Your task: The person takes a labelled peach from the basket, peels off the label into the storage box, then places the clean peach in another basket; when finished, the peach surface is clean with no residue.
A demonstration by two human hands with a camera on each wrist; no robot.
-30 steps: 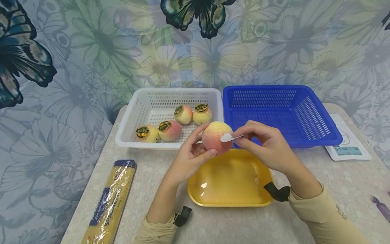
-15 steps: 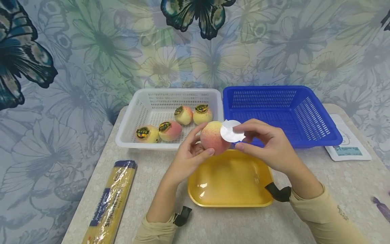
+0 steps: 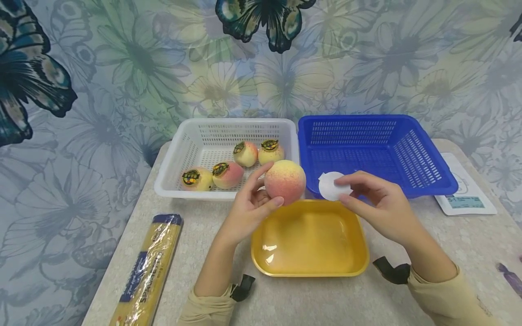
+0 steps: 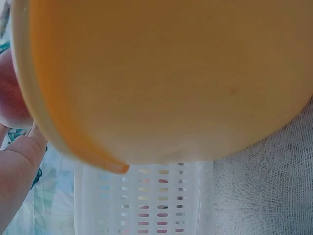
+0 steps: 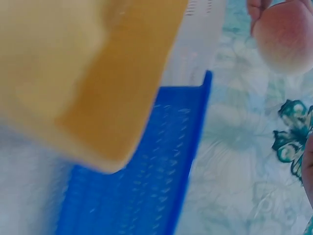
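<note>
My left hand [image 3: 244, 217] grips a yellow-and-red peach [image 3: 285, 182] over the back of the yellow tray [image 3: 310, 244], thumb across its near side. To the right of it, my right hand [image 3: 381, 206] pinches a round white sticker [image 3: 330, 186] between thumb and fingers, apart from the peach. The sticker's plain white side faces me. A sliver of the peach [image 4: 11, 93] shows behind the tray wall in the left wrist view. In the right wrist view the peach [image 5: 286, 39] hangs at the upper right; the sticker is out of sight there.
Several peaches with black-and-gold stickers, one a redder peach [image 3: 228, 175], lie in the white basket [image 3: 195, 194]. A blue basket [image 3: 355, 156] stands beside it, overlapping a white packet [image 3: 466, 203]. A spaghetti pack [image 3: 148, 271] lies at the left.
The sticker has come away from the peach's right side. My right hand has moved right with it; my left hand has shifted slightly left, still holding the peach.
</note>
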